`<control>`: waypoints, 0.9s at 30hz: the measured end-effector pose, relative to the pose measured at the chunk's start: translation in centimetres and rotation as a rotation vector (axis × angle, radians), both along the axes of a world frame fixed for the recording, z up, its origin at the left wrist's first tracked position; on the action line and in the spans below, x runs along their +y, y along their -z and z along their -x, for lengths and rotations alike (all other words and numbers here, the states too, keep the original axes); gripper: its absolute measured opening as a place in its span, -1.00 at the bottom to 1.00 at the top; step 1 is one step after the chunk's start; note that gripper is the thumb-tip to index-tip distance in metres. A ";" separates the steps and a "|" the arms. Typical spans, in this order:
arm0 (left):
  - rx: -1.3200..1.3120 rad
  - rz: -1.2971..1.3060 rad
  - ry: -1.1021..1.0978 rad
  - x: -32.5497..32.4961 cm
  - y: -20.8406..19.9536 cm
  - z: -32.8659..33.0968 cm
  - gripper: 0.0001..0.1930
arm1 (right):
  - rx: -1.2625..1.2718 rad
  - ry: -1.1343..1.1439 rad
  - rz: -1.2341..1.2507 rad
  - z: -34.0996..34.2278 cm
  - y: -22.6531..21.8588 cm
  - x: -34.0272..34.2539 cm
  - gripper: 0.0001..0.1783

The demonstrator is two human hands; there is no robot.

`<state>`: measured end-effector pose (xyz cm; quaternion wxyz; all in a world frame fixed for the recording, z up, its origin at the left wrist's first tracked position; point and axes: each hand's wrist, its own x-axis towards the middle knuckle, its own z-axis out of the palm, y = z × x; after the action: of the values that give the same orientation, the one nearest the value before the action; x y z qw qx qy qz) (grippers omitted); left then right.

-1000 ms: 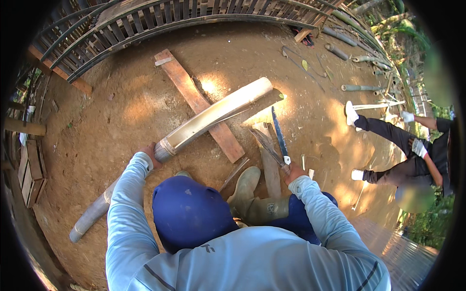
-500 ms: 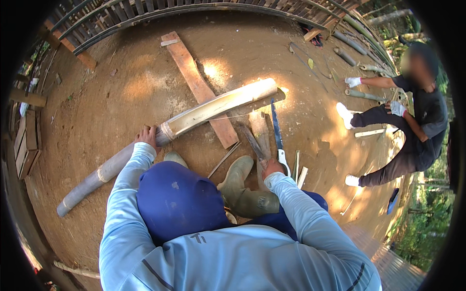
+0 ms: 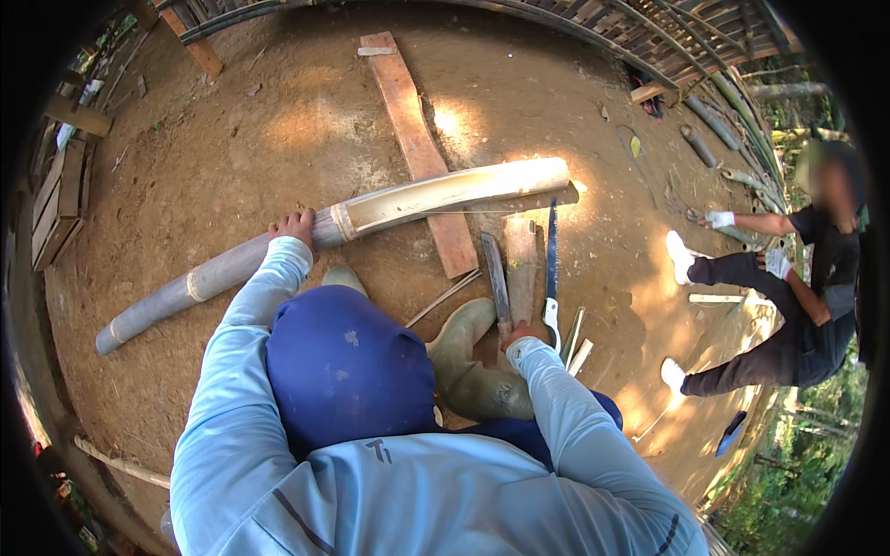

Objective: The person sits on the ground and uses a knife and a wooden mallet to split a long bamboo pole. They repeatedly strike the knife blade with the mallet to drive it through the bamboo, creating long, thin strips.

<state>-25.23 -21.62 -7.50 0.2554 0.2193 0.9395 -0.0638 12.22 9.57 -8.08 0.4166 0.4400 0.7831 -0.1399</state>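
Note:
A long bamboo pole (image 3: 236, 264) lies slanted across the ground before me, its right part cut open into a pale trough. My left hand (image 3: 295, 227) is closed over the pole near the joint where the opening starts. Low beside my boot, my right hand (image 3: 524, 335) grips a machete (image 3: 495, 278), its dark blade pointing away from me. Just right of the blade lies a short bamboo piece (image 3: 521, 264). Farther right is a handsaw (image 3: 553, 269) with a white handle. Under the pole's opened part, a reddish wooden plank (image 3: 417, 130) lies crosswise.
At the right, a co-worker (image 3: 825, 241) in dark clothes and white gloves sits low with legs stretched toward me. Bamboo lengths (image 3: 709, 120) lie behind. A slatted structure (image 3: 686, 37) spans the far edge; a wooden crate (image 3: 61, 199) stands left. Bamboo slivers (image 3: 577, 343) lie near the saw.
The whole view has shifted and turned slightly. The machete blade has turned to point straighter away from me, with its flat side showing more. My left hand stays on the pole.

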 end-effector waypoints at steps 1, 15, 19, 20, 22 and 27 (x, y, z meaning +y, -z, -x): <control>-0.013 0.008 -0.005 0.1 -0.1 0.4 -0.14 | -0.038 -0.066 0.022 0.1 0.1 0.0 -0.39; 0.023 -0.068 0.000 -0.5 0.7 1.0 -0.24 | -0.039 0.015 -0.019 4.5 2.7 -0.7 -0.52; 0.009 -0.069 -0.006 -0.5 0.9 1.1 -0.26 | 0.386 -0.256 -0.024 11.4 -3.4 -1.9 -0.56; 0.009 -0.066 -0.005 -0.5 0.9 1.2 -0.27 | 0.572 -0.368 -0.028 13.2 -3.8 -1.9 -0.55; -0.016 -0.068 -0.013 -0.4 0.1 1.3 -0.36 | 0.847 -0.576 -0.191 17.2 -5.2 -2.5 -0.51; 0.008 -0.084 -0.006 -0.4 0.0 1.2 -0.38 | 0.608 -0.656 -0.433 23.7 -3.4 -1.8 -0.43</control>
<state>-26.47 -22.00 -7.52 0.2424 0.2267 0.9430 -0.0245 -11.45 7.80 -4.66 0.0906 0.1861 0.9774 0.0423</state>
